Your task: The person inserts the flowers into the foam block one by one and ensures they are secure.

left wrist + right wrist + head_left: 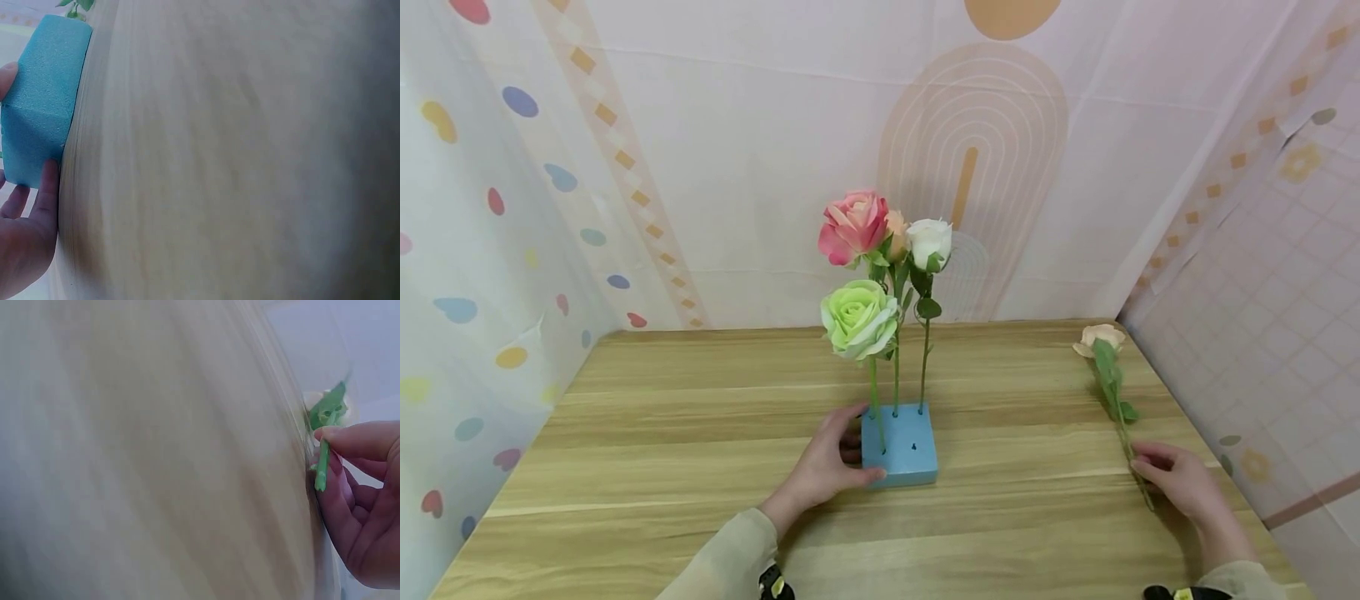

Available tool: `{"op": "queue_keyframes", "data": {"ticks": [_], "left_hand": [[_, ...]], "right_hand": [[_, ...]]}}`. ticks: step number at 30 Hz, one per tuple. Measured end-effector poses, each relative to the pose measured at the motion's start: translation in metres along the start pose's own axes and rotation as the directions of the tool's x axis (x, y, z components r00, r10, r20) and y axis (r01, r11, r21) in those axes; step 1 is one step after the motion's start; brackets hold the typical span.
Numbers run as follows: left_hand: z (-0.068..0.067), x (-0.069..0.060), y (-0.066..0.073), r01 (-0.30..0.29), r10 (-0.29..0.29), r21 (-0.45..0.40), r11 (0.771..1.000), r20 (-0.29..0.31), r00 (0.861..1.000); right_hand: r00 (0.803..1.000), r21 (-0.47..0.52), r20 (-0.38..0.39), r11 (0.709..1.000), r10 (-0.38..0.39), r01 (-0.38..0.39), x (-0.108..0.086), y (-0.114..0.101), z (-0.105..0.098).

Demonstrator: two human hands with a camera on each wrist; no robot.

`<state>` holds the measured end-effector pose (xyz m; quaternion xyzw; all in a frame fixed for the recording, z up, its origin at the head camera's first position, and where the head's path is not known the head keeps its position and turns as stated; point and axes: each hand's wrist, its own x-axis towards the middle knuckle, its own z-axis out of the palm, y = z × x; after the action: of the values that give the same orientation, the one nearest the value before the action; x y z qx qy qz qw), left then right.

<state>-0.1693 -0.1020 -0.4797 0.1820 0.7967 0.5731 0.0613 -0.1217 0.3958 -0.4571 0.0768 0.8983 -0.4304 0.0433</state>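
Observation:
My left hand [823,467] grips a light blue foam block [917,468] from its left side, thumb at the front and fingers toward the back. Several artificial roses stand upright in the block: a pink rose [853,227], a green rose [859,320], a white rose [929,240] and a peach rose [896,235] partly hidden behind. An open hole [913,447] shows at its front right. Far to the right, my right hand [1183,482] pinches the lower stem of a cream rose [1106,357] between thumb and fingers. In the right wrist view the green stem end [321,478] sticks out past the fingertips.
Both hands work over a wooden table [700,417]. A patterned cloth [775,167] hangs behind it and along both sides. Dark bands with yellow marks sit at both wrists.

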Motion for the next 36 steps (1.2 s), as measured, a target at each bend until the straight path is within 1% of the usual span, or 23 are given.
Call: {"op": "queue_keyframes", "data": {"ticks": [4,8,11,13,15,17,20,23,26,29,31,33,36], "left_hand": [[0.0,0.0,-0.001,0.001,-0.001,0.008,1.0,0.0,1.0],[0.0,0.0,-0.001,0.002,-0.002,0.011,1.0,0.001,1.0],[0.0,0.0,-0.001,0.003,-0.003,0.012,1.0,0.0,1.0],[0.0,0.0,-0.001,0.002,-0.002,0.011,1.0,0.001,1.0],[0.0,0.0,-0.001,0.001,-0.001,0.009,1.0,0.005,1.0],[0.0,0.0,0.0,-0.001,0.001,0.009,1.0,0.008,1.0],[0.0,0.0,0.0,-0.001,0.001,0.004,1.0,0.009,1.0],[0.0,0.0,0.0,-0.001,0.001,-0.001,1.0,0.008,1.0],[0.0,0.0,0.0,-0.004,0.004,-0.005,1.0,0.008,1.0],[0.0,0.0,0.0,-0.006,0.006,-0.005,1.0,0.009,1.0],[0.0,0.0,0.0,-0.009,0.009,-0.005,1.0,0.008,1.0],[0.0,0.0,0.0,-0.012,0.012,-0.002,1.0,0.006,1.0],[0.0,0.0,0.0,-0.017,0.017,0.001,1.0,0.004,1.0]], "right_hand": [[1.0,0.071,0.012,0.998,-0.004,0.004,0.003,-0.005,0.008],[0.998,0.134,0.022,0.99,-0.05,0.047,0.008,-0.012,0.018],[0.995,0.232,0.021,0.969,-0.095,0.087,0.011,-0.018,0.027],[0.992,0.301,0.022,0.947,-0.126,0.114,0.014,-0.022,0.033],[0.987,0.353,0.019,0.925,-0.158,0.142,0.017,-0.027,0.039],[0.983,0.379,0.019,0.911,-0.184,0.163,0.02,-0.033,0.045],[0.98,0.42,0.041,0.894,-0.193,0.158,0.024,-0.043,0.055],[0.981,0.454,0.086,0.884,-0.172,0.115,0.028,-0.055,0.065],[0.977,0.469,0.136,0.879,-0.163,0.081,0.029,-0.065,0.075],[0.966,0.473,0.17,0.876,-0.195,0.093,0.03,-0.075,0.086],[0.956,0.494,0.179,0.861,-0.234,0.118,0.031,-0.08,0.093],[0.943,0.523,0.178,0.839,-0.282,0.153,0.031,-0.086,0.1],[0.926,0.573,0.156,0.795,-0.343,0.197,0.031,-0.094,0.111]]}}
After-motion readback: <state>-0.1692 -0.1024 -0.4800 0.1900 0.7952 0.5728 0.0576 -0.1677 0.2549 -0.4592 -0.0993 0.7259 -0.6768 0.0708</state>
